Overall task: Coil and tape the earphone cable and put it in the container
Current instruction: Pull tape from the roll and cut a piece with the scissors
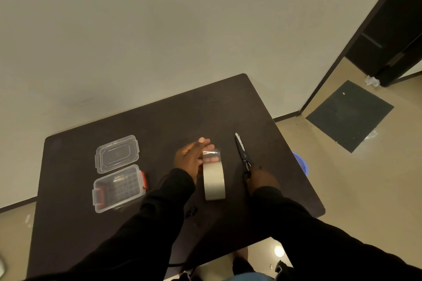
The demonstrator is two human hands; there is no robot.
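We see only a small part of the black earphone cable: a dark knot of it shows on the dark brown table just right of our left sleeve, and a thin black strand trails off the near table edge; whether it is coiled we cannot tell. Beyond it stands a wide roll of pale grey tape on its edge, with a clear strip pulled up from its top. Our left hand is at that strip, fingers spread loosely and only lightly curled, their tips showing through the clear tape. Our right hand is curled around the handles of the black scissors, which lie on the table with blades together, pointing away from us. Well to the left sits the clear plastic container with red latches, open, a grid pattern visible inside. Its clear lid lies flat just beyond it.
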